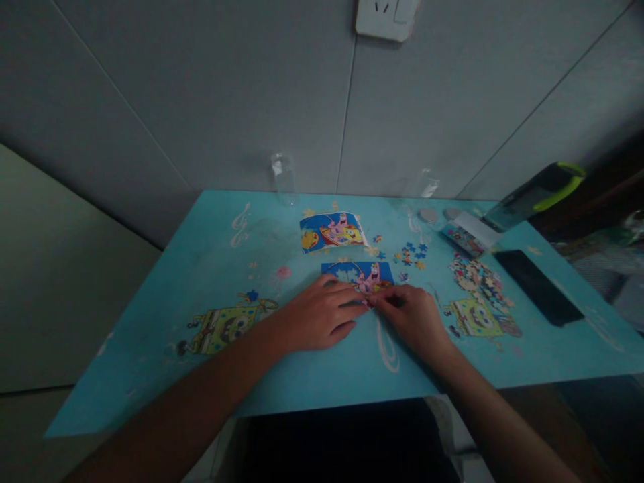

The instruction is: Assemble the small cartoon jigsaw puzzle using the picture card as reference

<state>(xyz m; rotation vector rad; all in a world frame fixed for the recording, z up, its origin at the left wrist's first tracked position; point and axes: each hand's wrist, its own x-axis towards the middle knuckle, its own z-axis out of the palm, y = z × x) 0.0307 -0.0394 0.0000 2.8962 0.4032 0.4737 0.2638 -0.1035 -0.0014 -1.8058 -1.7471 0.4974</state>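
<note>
A partly assembled jigsaw puzzle [381,270] with a blue background and cartoon figures lies in front of me. My left hand [322,314] rests palm down over its lower left part, fingers stretched out and covering some of it. At the lower edge my right hand [413,315] has thumb and forefinger pinched on a small, dark reddish puzzle piece [371,302], mostly hidden by the fingertips. Just beyond the puzzle is a printed picture sheet [332,231] of the same scene, its right edge slightly curled. Loose puzzle pieces [410,253], mostly blue, are scattered to the right.
A heap of other puzzle pieces [477,278] lies farther right, beside a black phone-like slab [538,285] and a small printed box [465,235]. Clear containers [284,180] stand near the wall. A bottle with a green handle [533,194] tilts at the table's [151,322] right end.
</note>
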